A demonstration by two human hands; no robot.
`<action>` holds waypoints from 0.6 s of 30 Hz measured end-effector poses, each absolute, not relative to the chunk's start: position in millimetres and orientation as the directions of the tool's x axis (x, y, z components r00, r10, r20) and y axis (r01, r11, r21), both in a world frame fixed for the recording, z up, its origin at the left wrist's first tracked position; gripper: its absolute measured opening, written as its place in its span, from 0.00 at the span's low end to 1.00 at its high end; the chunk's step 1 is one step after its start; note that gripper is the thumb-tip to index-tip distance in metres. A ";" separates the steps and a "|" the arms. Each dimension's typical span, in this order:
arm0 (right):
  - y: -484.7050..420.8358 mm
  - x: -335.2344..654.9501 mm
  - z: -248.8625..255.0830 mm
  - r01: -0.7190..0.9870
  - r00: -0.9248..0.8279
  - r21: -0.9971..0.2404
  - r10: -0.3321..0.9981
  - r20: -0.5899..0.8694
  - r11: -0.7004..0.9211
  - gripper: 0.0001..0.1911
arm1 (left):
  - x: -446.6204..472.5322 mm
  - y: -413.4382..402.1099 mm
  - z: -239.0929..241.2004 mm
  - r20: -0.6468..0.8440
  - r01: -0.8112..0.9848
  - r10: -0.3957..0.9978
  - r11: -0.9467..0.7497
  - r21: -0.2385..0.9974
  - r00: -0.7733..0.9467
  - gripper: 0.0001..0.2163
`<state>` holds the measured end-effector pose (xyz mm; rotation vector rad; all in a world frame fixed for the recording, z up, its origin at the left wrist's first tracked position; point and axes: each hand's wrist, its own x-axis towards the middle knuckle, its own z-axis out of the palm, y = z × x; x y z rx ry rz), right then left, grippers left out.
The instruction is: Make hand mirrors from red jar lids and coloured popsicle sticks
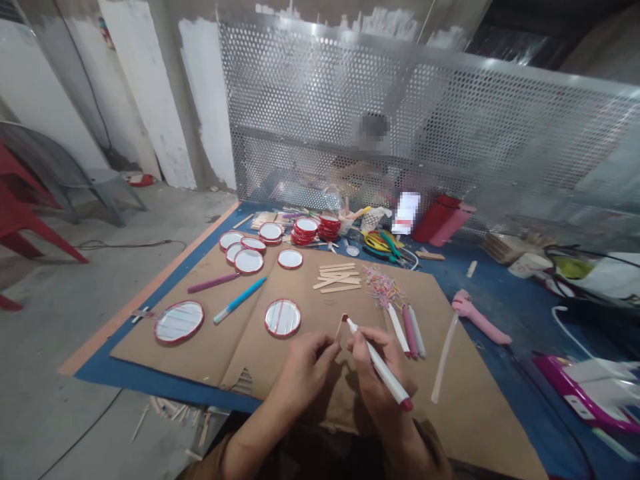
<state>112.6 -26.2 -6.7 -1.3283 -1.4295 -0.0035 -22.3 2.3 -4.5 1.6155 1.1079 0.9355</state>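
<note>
My left hand [305, 370] pinches a small wooden stick [339, 327] over the brown cardboard [200, 347]. Close beside it, my right hand [375, 377] grips a white marker with red ends [381, 367], its tip touching the top of the stick. Both hands hover near the front edge of the cardboard. A round lid with red stripes [283, 317] lies just left of them. Three more markers [407, 330] lie just right of them.
Several red-rimmed round lids [249, 261], a blue marker [239, 300], a purple marker [213, 283], loose wooden sticks [337, 277] and rubber bands [383, 287] lie on the cardboard. A pink glue gun [477, 319] lies to the right. A perforated metal panel [425, 133] stands behind. Red chair [25, 227] at left.
</note>
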 end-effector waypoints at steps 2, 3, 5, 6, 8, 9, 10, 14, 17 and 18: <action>-25.9 111.8 -4.8 0.689 0.265 -0.622 0.669 0.694 0.372 0.06 | -22.5 2.3 -3.6 0.082 0.240 0.949 -0.159 0.958 0.304 0.13; -25.7 111.1 -3.3 0.693 0.262 -0.615 0.662 0.702 0.377 0.06 | -22.6 2.2 -3.2 0.081 0.241 0.948 -0.160 0.957 0.306 0.13; -25.4 109.5 0.7 0.697 0.244 -0.602 0.660 0.711 0.391 0.05 | -23.0 2.2 -3.1 0.079 0.244 0.947 -0.160 0.957 0.313 0.13; -25.4 108.6 2.9 0.698 0.236 -0.596 0.658 0.715 0.398 0.05 | -23.2 2.2 -3.3 0.076 0.245 0.946 -0.159 0.956 0.316 0.13; -25.8 107.4 6.4 0.700 0.225 -0.586 0.652 0.724 0.409 0.04 | -23.7 2.3 -4.2 0.071 0.247 0.944 -0.157 0.956 0.323 0.13; -26.2 107.2 7.2 0.701 0.217 -0.582 0.654 0.725 0.413 0.04 | -23.8 2.4 -4.6 0.070 0.247 0.943 -0.157 0.956 0.325 0.14; -26.7 107.2 7.1 0.701 0.207 -0.580 0.659 0.723 0.416 0.04 | -23.9 2.6 -4.9 0.071 0.245 0.943 -0.157 0.957 0.326 0.14; -28.1 108.4 1.1 0.685 0.294 -0.607 0.610 0.736 0.402 0.03 | -23.9 2.7 -4.7 0.091 0.246 0.945 -0.174 0.953 0.315 0.13; -28.6 109.4 -1.4 0.634 0.421 -0.678 0.570 0.705 0.371 0.04 | -23.3 2.1 -4.3 0.104 0.253 0.947 -0.186 0.949 0.304 0.13; -29.0 110.0 -0.6 0.617 0.434 -0.699 0.583 0.686 0.363 0.05 | -23.1 2.0 -4.7 0.109 0.252 0.947 -0.190 0.949 0.303 0.13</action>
